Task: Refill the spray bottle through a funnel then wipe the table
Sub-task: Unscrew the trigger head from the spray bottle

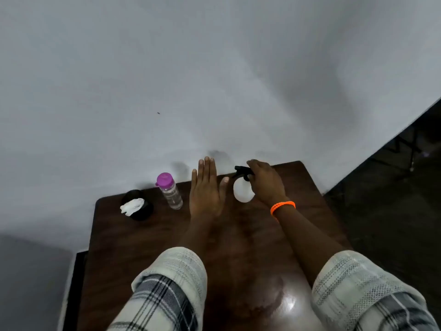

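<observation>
The right hand is curling its fingers over the black trigger head of the white spray bottle, gripping it at the top. The left hand is hovering just beside the bottle at its nine o'clock, fingers straight and pressed together, thumb apart, holding nothing. The bottle is standing upright near the far edge of the dark brown surface. Further toward nine o'clock, a clear water bottle with a pink cap is standing, then a black funnel holding a white cloth. An orange wristband is circling the right wrist.
</observation>
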